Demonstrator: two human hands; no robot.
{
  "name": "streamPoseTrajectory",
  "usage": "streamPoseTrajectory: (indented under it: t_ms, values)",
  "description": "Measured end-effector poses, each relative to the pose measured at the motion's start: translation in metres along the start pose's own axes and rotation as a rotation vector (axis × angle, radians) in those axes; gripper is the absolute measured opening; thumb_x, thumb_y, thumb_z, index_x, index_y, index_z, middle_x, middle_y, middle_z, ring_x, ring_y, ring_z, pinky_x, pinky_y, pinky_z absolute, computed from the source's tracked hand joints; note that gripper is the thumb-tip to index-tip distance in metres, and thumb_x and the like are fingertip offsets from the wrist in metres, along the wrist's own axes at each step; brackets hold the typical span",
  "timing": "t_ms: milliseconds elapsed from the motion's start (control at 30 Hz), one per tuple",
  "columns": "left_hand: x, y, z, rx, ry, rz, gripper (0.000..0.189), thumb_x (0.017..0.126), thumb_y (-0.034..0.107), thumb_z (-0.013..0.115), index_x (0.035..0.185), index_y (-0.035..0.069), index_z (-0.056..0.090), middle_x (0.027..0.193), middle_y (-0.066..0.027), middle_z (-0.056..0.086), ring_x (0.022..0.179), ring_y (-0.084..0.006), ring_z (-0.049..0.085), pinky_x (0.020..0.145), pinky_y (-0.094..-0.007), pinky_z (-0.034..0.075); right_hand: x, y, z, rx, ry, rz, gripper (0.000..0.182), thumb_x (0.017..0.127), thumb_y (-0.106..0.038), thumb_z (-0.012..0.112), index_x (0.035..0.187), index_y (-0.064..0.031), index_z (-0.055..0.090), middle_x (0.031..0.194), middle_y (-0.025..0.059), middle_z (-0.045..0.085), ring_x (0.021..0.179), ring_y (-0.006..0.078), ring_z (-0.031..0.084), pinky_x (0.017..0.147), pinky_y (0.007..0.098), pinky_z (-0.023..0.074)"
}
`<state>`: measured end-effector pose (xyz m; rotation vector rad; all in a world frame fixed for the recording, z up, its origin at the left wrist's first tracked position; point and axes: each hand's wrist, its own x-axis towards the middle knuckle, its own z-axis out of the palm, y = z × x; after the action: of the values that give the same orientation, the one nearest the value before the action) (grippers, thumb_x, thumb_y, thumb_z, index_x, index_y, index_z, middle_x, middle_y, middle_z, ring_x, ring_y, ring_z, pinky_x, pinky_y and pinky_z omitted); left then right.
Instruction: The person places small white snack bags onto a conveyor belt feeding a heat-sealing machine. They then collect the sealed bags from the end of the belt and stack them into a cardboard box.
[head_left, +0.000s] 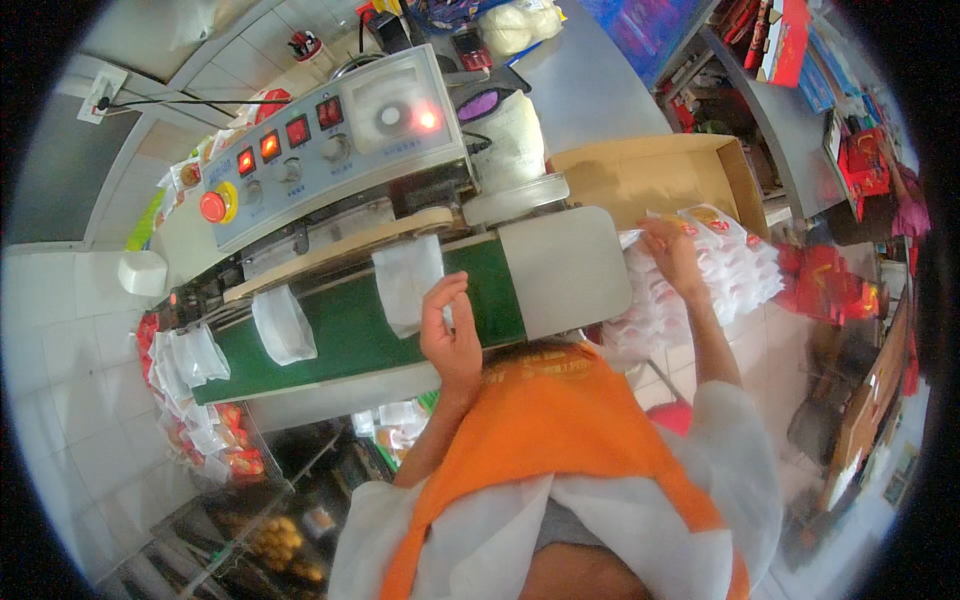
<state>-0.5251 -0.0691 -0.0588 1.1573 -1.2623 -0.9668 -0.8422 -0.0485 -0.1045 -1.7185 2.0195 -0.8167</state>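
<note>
My left hand (452, 330) is raised over the green conveyor belt (341, 319) of a band sealing machine, its fingers bent and apart from the thumb. It overlaps the lower right edge of a white packet (405, 281) whose top edge is at the sealing band; whether they touch is unclear. Farther left, a second white packet (283, 326) hangs from the band. My right hand (675, 255) is at a heap of white packets (697, 277) with red print, fingers pinched on the edge of one packet (628, 238), partly blurred.
The machine's control panel (322, 142) has lit red switches and a red emergency stop button (216, 206). More packets (187, 360) gather at the belt's left end. An open cardboard box (660, 172) stands behind the heap. A metal plate (566, 270) extends the belt rightwards.
</note>
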Motion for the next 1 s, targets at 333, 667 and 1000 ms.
streamPoseTrajectory:
  t_ms: [333, 667, 1000]
  values:
    - [-0.005, 0.015, 0.038, 0.201, -0.413, 0.244, 0.035, 0.072, 0.007, 0.060, 0.104, 0.001, 0.049, 0.112, -0.0140, 0.048, 0.106, -0.0242, 0.045, 0.090, -0.0337, 0.035, -0.009, -0.080, -0.100, 0.292, 0.036, 0.149, 0.019, 0.084, -0.012, 0.051, 0.099, -0.0032, 0.059, 0.078, 0.0025, 0.059, 0.064, 0.0081, 0.051, 0.052, 0.0195, 0.0409]
    - [0.008, 0.000, 0.064, -0.380, -0.339, -0.332, 0.018, 0.081, 0.016, 0.056, 0.092, 0.002, 0.053, 0.081, -0.0023, 0.055, 0.073, -0.0076, 0.049, 0.064, -0.0217, 0.042, 0.006, -0.133, -0.021, 0.983, -0.106, 0.314, 0.014, 0.085, -0.014, 0.050, 0.088, -0.0026, 0.057, 0.076, 0.0005, 0.056, 0.058, 0.0061, 0.050, 0.052, 0.0197, 0.0445]
    - [0.027, -0.045, 0.030, -0.386, 0.062, -0.570, 0.016, 0.080, 0.016, 0.057, 0.080, 0.001, 0.056, 0.072, 0.0016, 0.055, 0.065, -0.0042, 0.047, 0.059, -0.0196, 0.039, 0.021, -0.150, 0.067, 0.857, -0.221, 0.438, 0.020, 0.083, -0.022, 0.053, 0.083, -0.0035, 0.058, 0.063, -0.0043, 0.051, 0.051, 0.0018, 0.042, 0.044, 0.0171, 0.0345]
